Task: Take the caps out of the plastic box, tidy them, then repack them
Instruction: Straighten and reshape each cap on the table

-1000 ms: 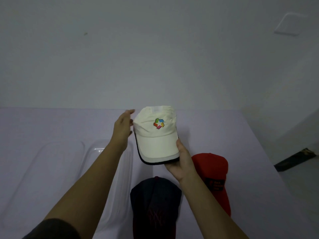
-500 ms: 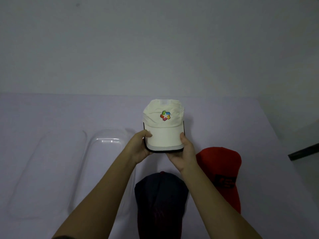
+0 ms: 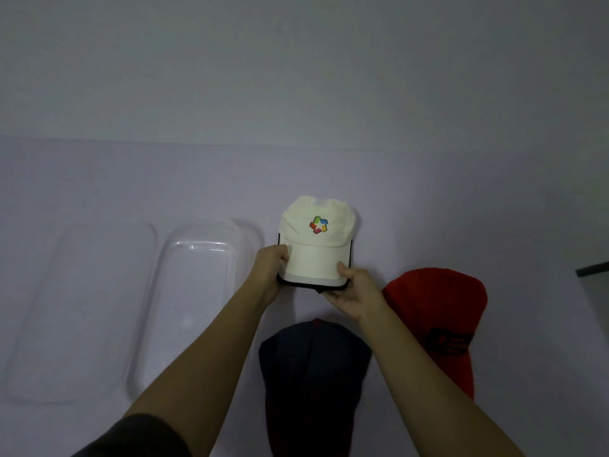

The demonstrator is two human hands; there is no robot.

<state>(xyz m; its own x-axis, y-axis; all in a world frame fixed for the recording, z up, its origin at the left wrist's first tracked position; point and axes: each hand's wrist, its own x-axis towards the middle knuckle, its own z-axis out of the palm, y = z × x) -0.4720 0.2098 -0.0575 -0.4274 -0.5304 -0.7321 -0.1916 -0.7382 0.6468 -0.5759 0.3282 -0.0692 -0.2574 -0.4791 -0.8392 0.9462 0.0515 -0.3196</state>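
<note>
A cream cap [image 3: 317,239] with a multicoloured logo and a black-edged brim is held over the table, brim toward me. My left hand [image 3: 271,268] grips the brim's left edge and my right hand [image 3: 352,291] grips its right front corner. A dark navy cap [image 3: 313,380] lies on the table below the hands. A red cap [image 3: 438,318] with a dark patch lies to the right. The clear plastic box [image 3: 197,311] stands open and empty to the left of the cream cap.
The box's clear lid [image 3: 82,311] lies flat on the table left of the box. The pale table [image 3: 428,199] meets a grey wall at the back. The table's right edge falls away near a dark strip [image 3: 593,268].
My left hand closed on the brim's left edge, joining the right hand. The cream cap came lower toward the table, between the box and the red cap.
</note>
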